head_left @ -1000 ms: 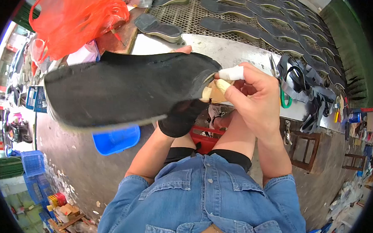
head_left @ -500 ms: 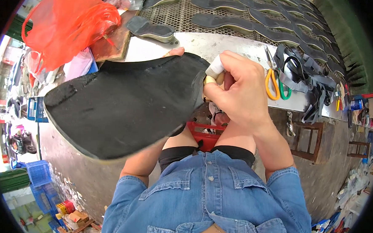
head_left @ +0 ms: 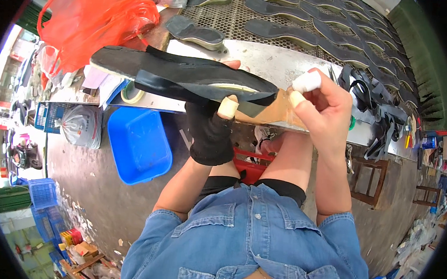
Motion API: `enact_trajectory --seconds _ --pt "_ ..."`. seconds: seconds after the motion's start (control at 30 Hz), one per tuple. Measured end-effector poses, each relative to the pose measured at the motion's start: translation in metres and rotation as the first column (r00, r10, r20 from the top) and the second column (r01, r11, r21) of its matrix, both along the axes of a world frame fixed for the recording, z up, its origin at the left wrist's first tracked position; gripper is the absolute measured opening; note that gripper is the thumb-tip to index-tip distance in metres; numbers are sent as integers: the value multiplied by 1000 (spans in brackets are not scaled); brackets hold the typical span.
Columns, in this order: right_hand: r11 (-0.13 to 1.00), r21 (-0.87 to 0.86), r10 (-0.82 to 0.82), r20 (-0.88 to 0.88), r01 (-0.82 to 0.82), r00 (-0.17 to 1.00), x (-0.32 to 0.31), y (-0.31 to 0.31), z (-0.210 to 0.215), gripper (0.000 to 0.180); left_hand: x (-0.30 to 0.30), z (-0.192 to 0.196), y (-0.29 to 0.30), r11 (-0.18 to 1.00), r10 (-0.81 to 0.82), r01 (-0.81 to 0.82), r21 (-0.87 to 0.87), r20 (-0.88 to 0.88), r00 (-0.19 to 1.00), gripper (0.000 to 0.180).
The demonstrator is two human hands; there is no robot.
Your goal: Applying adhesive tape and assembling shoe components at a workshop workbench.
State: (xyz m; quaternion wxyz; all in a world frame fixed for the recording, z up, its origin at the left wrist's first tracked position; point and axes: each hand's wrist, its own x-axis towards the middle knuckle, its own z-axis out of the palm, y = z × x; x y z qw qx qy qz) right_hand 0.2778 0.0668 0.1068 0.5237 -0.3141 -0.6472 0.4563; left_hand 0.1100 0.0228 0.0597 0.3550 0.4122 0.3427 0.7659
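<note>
A black shoe sole [head_left: 186, 69] with a pale edge is held above the front edge of the worktable, lying roughly left to right. My left hand [head_left: 208, 138], in a black fingerless glove with a wrapped thumb, grips it from below and behind. Along its near side runs a black strip [head_left: 185, 90], partly standing away from the edge. At the sole's right end is a tan piece [head_left: 275, 112]; whether it belongs to the strip is unclear. My right hand [head_left: 329, 107], with covered thumb and index finger, pinches the top of that tan piece.
Behind, rows of dark soles [head_left: 279, 31] lie on a perforated metal surface [head_left: 240, 14]. A single sole [head_left: 196, 33] rests on the white tabletop. Black strips [head_left: 384, 117] lie right, by a green scissor handle [head_left: 352, 123]. A red plastic bag [head_left: 93, 21] sits left, a blue basin [head_left: 142, 150] below.
The sole has tilted from its broad black face to a narrower edge-on view and moved up. My gloved left hand now shows. My right hand has shifted right and slightly down.
</note>
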Motion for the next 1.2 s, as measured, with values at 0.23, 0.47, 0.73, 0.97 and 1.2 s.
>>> enact_trajectory --seconds 0.23,0.47,0.73,0.97,1.2 --pt "932 362 -102 309 -18 946 -7 -12 19 15 2 8 -7 998 -36 33 -54 -62 997 58" --pt "728 685 -346 397 -24 850 -13 -11 18 21 3 15 -11 996 -27 10 -92 -187 982 55" --pt "675 737 -417 416 -32 808 -21 -7 10 22 5 9 -8 986 44 -97 -136 -349 936 52" --pt "968 201 -195 228 150 954 1 9 1 21 -3 4 -4 968 -164 157 -196 -19 986 53" --pt "897 439 -122 351 -48 928 2 8 7 30 3 -2 -3 957 -213 223 -185 73 974 59"
